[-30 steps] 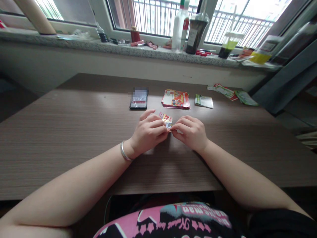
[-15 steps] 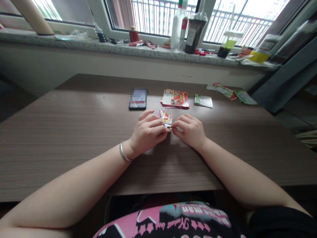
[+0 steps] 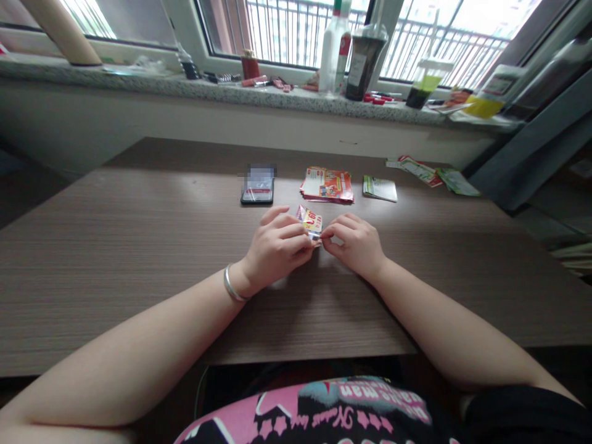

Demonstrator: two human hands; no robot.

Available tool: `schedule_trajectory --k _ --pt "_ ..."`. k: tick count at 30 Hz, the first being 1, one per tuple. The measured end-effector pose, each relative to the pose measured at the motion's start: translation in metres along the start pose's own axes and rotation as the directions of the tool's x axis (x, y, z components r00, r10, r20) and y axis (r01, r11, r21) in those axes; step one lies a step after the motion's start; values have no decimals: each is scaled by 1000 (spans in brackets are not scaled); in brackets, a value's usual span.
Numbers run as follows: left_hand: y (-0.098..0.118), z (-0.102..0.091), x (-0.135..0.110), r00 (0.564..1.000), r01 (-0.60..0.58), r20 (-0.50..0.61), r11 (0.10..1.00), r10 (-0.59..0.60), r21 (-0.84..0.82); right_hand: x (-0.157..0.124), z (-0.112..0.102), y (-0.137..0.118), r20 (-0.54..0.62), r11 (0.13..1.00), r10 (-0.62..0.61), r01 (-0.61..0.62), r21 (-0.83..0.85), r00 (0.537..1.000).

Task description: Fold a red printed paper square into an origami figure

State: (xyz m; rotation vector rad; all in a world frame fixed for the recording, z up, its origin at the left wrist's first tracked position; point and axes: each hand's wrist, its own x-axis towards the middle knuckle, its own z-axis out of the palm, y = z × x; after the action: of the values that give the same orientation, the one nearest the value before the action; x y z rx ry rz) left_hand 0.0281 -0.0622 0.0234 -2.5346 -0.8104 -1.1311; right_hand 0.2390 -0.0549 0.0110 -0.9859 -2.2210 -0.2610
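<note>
One printed slip (image 3: 312,219): pinched in left hand (image 3: 281,239) and right hand (image 3: 355,243) at near end, on near side of card stack (image 3: 327,184) (shiny, perhaps slippery); best worked with light, even pressure.

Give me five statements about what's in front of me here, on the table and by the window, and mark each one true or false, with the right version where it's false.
1. The left hand and the right hand are both at the small printed piece. True.
2. Both wrists are bare. False: a silver bracelet circles the left wrist.
3. The red-and-white stack lies between the phone and the smaller green-and-white stack. True.
4. Nothing stands by the window. False: a dark cup, among other things, stands on the windowsill.
5. The phone lies to the left of the red-and-white stack in the picture. True.
</note>
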Motion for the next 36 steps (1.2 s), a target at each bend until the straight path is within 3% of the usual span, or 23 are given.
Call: schedule_trajectory --k 8,16,26,32,36 --pt "-5 2 -2 999 13 44 1000 -13 5 0 3 5 4 1000 12 -12 8 1000" --pt "-22 -9 2 990 68 123 998 -69 13 -1 -1 12 -39 997 70 -68 48 997" --pt "-26 -7 -3 995 82 68 992 -76 -99 -5 -3 17 44 981 170 -173 89 985" --pt "-22 -6 -4 990 136 58 981 -129 -142 -4 -4 16 72 981 143 -151 125 987" --pt "-24 -6 -5 992 124 22 987 -123 -103 -3 -7 12 24 984 135 -137 113 991"
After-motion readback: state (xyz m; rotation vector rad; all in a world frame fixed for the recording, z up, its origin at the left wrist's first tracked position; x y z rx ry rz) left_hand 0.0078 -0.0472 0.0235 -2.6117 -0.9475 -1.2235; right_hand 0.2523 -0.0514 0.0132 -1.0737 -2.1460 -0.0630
